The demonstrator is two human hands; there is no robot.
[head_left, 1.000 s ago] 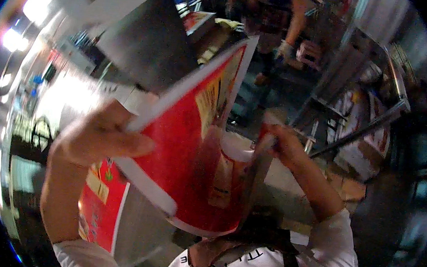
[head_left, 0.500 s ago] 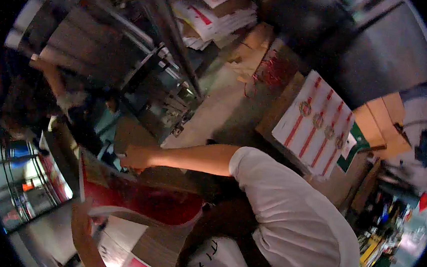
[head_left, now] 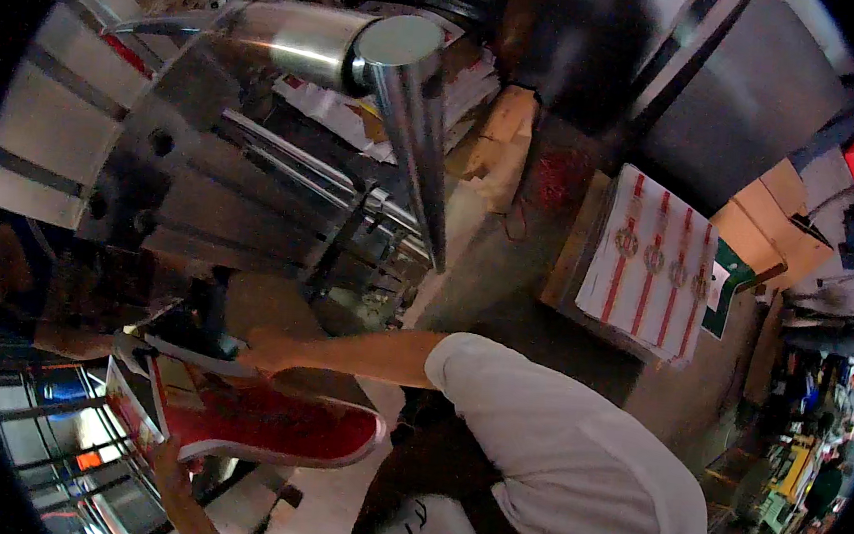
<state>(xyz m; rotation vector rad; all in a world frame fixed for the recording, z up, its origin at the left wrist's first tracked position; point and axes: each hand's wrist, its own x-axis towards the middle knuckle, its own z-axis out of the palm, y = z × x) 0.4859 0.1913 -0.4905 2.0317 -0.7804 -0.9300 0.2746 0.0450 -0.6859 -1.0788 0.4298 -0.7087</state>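
Note:
A red printed sheet [head_left: 279,424] with a white border hangs bent in front of me, at lower left. My right hand [head_left: 264,352] is closed on its upper edge, the arm reaching across from the right; the fingertips are dim. On the sheet's lower left edge, my left hand [head_left: 169,454] holds on with its fingers partly hidden. Just beyond the sheet's left end, another person's forearm [head_left: 75,342] shows in the dark. Whether that person touches the sheet I cannot tell.
A machine with a thick metal cylinder arm [head_left: 294,41] and rails fills the upper left. White sheets with red stripes [head_left: 647,274] lie stacked at right, beside an open cardboard box [head_left: 773,229]. A paper pile [head_left: 343,120] sits behind the machine. Dark bars [head_left: 54,418] stand at lower left.
My view has shifted, bringing the machine's cylinder arm into sight. Both hands still hold the red sheet, which now hangs over pale floor; the loose sheets and brown board below it have left view.

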